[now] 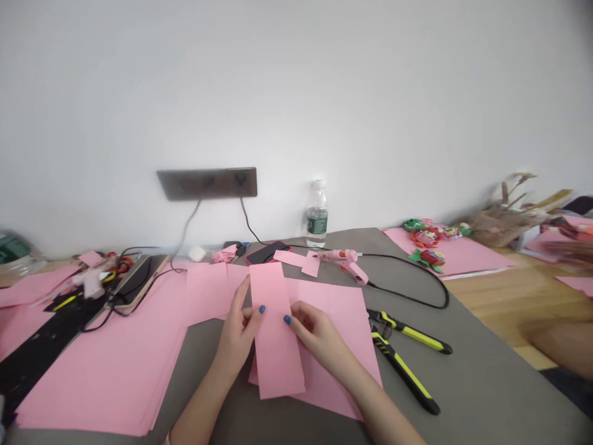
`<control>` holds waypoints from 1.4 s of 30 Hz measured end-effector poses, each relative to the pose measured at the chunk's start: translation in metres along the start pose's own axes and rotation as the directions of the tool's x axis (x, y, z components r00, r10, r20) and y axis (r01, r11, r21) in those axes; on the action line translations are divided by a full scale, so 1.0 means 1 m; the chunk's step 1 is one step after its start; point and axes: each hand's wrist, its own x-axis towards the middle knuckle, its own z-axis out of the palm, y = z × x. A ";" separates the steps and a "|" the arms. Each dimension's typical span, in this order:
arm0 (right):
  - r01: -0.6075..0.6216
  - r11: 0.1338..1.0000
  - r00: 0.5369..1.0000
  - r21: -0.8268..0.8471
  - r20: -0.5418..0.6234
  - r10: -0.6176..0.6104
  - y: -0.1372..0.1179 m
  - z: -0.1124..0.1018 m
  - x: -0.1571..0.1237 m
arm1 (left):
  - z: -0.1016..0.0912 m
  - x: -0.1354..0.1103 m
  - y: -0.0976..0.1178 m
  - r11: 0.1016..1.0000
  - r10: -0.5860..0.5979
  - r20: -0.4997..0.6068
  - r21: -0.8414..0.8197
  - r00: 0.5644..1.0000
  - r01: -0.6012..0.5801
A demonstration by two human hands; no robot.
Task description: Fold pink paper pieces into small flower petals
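A pale wall (370, 111) fills the upper half, and below it spreads a grey table (467, 383). On its left lies a big stack of pink paper (106, 377), edges slightly fanned. A single large pink sheet (338, 309) lies flat in the middle, partly under the right forearm. At far right shows a blurred limb (560, 346) of another person; whether arm or leg, I cannot tell.

Pliers (405, 372) with yellow and black handles rest to the right of the sheet, their 2 handles spread apart. The narrow pink strip (277, 352) is between the person's 2 hands, in front of the sheet and overlapping its left part. The left hand (241, 327) grasps the strip's left side, thumb across the front, other fingers behind. The right hand (319, 334) pinches the right edge, thumb tip against it and fingers bent. The 2 visible thumbnails are blue.

Behind them, a water bottle (317, 216) stands upright near the wall, a pink glue gun (354, 270) lies on its side with a black cord, and a dark phone (266, 253) lies flat. Smallest are 2 pink scraps (288, 258), near the gun's tip.
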 end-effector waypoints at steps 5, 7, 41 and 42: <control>-0.046 0.978 0.999 0.203 0.011 0.044 0.011 0.007 0.011 | -0.004 0.003 -0.010 0.987 0.093 0.026 0.131 0.995 -0.096; -0.041 0.969 0.999 0.245 0.019 0.037 0.012 0.003 0.009 | -0.006 0.004 -0.013 0.986 0.093 0.087 0.133 0.992 -0.104; 0.068 0.967 0.996 0.247 0.033 -0.078 0.016 -0.004 0.002 | 0.001 -0.005 -0.001 0.998 -0.039 0.178 0.056 0.983 0.029; 0.049 0.971 0.997 0.233 0.052 -0.063 0.015 -0.002 0.002 | 0.002 -0.005 -0.001 0.997 -0.028 0.173 0.074 0.985 0.015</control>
